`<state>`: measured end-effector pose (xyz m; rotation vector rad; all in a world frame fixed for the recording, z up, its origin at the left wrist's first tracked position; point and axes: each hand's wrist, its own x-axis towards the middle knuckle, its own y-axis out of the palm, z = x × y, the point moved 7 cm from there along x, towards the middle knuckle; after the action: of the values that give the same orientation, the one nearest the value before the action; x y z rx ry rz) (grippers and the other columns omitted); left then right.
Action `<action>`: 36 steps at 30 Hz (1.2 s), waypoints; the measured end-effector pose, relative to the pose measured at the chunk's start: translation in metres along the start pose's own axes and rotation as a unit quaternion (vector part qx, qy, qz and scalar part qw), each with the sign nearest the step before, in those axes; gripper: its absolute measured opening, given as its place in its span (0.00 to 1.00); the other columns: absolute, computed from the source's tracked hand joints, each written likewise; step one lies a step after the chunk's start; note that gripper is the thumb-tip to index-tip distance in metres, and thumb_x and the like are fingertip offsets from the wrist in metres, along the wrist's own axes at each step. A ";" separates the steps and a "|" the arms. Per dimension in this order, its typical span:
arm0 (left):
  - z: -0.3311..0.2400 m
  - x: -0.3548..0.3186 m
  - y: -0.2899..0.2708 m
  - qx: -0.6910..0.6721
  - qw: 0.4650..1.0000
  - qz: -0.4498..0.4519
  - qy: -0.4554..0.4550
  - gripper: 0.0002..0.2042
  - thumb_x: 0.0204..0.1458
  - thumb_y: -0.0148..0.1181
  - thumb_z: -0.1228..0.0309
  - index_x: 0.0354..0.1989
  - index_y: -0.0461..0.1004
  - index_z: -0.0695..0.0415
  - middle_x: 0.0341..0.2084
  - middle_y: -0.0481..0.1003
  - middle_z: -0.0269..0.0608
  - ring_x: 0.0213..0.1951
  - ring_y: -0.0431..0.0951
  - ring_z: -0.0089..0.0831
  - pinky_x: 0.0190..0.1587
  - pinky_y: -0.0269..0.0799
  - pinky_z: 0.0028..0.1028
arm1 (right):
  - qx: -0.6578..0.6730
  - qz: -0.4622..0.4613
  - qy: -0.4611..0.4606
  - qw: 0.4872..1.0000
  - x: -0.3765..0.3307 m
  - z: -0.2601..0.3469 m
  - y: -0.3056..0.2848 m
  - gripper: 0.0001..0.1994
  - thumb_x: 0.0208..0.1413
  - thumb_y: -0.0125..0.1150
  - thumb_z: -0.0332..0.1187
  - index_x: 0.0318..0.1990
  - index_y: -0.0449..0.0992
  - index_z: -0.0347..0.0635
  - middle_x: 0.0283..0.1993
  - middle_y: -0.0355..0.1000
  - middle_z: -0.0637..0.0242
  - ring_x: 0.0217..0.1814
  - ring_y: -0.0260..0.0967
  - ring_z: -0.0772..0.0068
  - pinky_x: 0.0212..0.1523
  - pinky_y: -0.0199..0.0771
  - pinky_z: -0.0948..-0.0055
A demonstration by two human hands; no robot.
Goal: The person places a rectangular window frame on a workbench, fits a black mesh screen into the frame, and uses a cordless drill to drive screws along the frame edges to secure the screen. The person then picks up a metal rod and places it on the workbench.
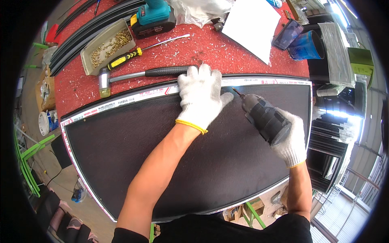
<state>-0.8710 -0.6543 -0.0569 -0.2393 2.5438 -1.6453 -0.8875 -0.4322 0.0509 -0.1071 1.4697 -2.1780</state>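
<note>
Across the red-topped bench lies a framed dark mesh screen panel, its rim covered with printed white protective film. My left hand, in a white knit glove with a yellow cuff, rests flat on the panel's far rail, thumb out to the side and fingertips past the edge. In my gloved right hand is a black power drill. Its bit points up and left, with the tip at the far rail just right of my left thumb. Whether the tip touches the rail, I cannot tell.
Beyond the rail lie a hammer, a yellow-black screwdriver and a tray of small brass-coloured screws. A teal cordless tool, white sheet, phone and blue cup sit farther back. Dark frames are stacked at the right.
</note>
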 end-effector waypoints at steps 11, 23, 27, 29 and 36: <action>-0.002 -0.001 0.001 -0.011 0.999 -0.048 -0.018 0.31 0.45 0.81 0.38 0.45 0.83 0.52 0.48 0.75 0.44 0.53 0.75 0.49 0.53 0.68 0.51 | -0.025 0.018 0.022 0.999 0.007 -0.001 0.009 0.27 0.45 0.84 0.35 0.54 0.88 0.36 0.43 0.87 0.44 0.49 0.87 0.38 0.53 0.86 0.54; 0.000 0.002 0.003 0.003 1.000 -0.023 -0.003 0.32 0.45 0.83 0.40 0.46 0.83 0.54 0.48 0.76 0.44 0.52 0.75 0.48 0.54 0.71 0.50 | -0.070 0.001 0.018 0.997 0.005 0.013 0.017 0.23 0.47 0.82 0.35 0.51 0.88 0.38 0.43 0.86 0.43 0.48 0.86 0.36 0.52 0.86 0.52; -0.001 0.005 0.003 -0.010 1.000 -0.015 -0.004 0.31 0.44 0.84 0.42 0.46 0.83 0.55 0.48 0.77 0.45 0.53 0.75 0.47 0.55 0.72 0.49 | -0.107 0.022 -0.001 0.994 0.013 0.016 0.010 0.21 0.48 0.78 0.31 0.52 0.88 0.36 0.44 0.85 0.42 0.49 0.86 0.36 0.54 0.86 0.51; 0.000 0.006 0.005 -0.013 1.000 -0.001 -0.015 0.32 0.43 0.85 0.43 0.47 0.84 0.55 0.49 0.77 0.46 0.54 0.76 0.48 0.55 0.72 0.48 | -0.128 0.030 -0.018 0.991 0.018 0.021 0.004 0.21 0.48 0.76 0.25 0.52 0.87 0.33 0.46 0.86 0.40 0.50 0.87 0.39 0.55 0.86 0.55; 0.000 0.008 0.008 -0.006 0.999 0.000 -0.034 0.32 0.46 0.83 0.41 0.50 0.86 0.54 0.52 0.79 0.45 0.58 0.77 0.46 0.61 0.73 0.47 | -0.176 0.081 -0.019 0.981 0.038 0.031 -0.004 0.22 0.46 0.74 0.23 0.53 0.86 0.32 0.43 0.86 0.43 0.48 0.87 0.42 0.55 0.87 0.56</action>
<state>-0.8796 -0.6526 -0.0638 -0.2909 2.5043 -1.5940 -0.9118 -0.4749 0.0590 -0.1437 1.7641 -1.7620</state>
